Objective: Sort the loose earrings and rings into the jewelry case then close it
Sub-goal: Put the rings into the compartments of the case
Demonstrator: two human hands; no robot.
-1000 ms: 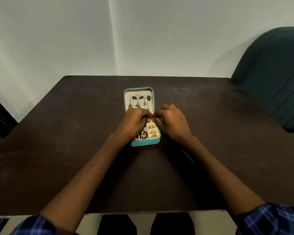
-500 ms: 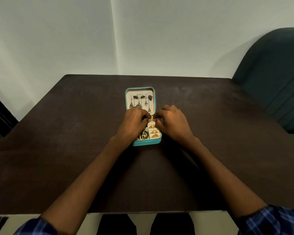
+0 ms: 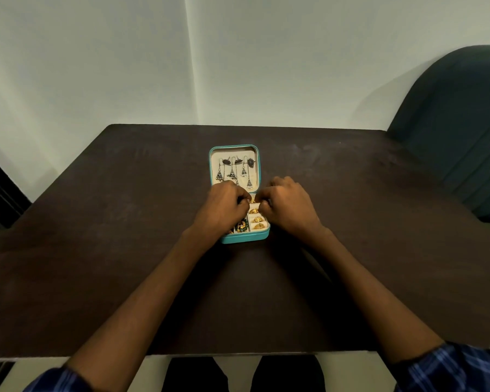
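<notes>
Rings of gold filigree [image 3: 257, 219] are sitting in the near right slots of the open teal jewelry case [image 3: 245, 237] on the dark wooden table [image 3: 96, 250]. My left hand [image 3: 224, 206] and right hand [image 3: 287, 206] are curling over the case's middle, fingertips pinching a small gold ring [image 3: 252, 200] between them. Silver dangling earrings [image 3: 234, 169] are hanging in the far lid.

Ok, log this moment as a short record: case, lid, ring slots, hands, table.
case: teal jewelry case, open, on table
lid: lying flat behind base, silver drop earrings hung inside
ring slots: gold rings in right column
left hand: over base, fingers curled at top slot
right hand: fingertips meeting left's
table: dark tabletop
</notes>
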